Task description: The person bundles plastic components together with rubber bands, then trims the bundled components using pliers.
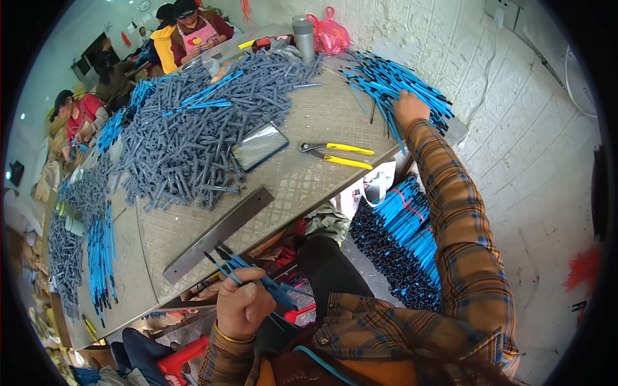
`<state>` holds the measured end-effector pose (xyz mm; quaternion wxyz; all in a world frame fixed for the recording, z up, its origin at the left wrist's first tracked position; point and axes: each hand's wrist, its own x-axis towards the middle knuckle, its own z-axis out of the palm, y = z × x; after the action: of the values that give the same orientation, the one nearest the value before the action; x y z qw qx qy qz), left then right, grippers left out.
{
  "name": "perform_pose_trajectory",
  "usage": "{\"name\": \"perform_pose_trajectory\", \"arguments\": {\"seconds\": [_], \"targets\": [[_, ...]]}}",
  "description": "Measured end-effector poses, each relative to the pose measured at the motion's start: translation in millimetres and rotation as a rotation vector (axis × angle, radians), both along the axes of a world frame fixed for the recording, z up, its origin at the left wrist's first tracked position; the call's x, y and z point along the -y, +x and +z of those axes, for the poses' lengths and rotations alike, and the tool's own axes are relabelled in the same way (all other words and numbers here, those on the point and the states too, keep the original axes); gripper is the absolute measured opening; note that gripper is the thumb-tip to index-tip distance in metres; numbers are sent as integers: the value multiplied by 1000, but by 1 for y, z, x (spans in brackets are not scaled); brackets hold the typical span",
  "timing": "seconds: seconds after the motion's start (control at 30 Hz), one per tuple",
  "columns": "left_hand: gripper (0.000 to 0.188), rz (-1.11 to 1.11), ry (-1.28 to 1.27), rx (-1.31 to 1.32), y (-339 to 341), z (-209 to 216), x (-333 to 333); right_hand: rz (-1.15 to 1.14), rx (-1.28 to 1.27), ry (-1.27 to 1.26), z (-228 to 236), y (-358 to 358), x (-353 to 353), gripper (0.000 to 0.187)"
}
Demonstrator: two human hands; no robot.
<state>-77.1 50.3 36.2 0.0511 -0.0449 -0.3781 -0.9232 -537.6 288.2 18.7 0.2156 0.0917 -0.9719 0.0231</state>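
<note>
Two hands show, well apart: our left hand (243, 305), near and low by the body, is closed in a fist around several blue rods (281, 294), forearm bent up. Our right arm (450, 193) stretches out to the far right, and the right hand (412, 109) curls its fingers down at a loose pile of black-tipped rods (393, 71) on the tabletop (322, 119); we cannot tell whether it grips any. Left of it lie yellow-handled pliers (344, 154), and near our left hand a metal bar (219, 233).
</note>
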Motion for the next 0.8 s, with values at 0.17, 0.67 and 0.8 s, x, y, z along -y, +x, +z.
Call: {"name": "perform_pose_trajectory", "arguments": {"seconds": [0.17,0.67,0.8], "targets": [[26,28,-65,173,10,-4,5,-13,-177,184,2,-17,-21,20],[28,444,213,-40,-61,12,22,1067,-100,-328,20,242,30,16],[16,590,34,136,-60,14,15,1218,43,-390,18,281,39,21]]}}
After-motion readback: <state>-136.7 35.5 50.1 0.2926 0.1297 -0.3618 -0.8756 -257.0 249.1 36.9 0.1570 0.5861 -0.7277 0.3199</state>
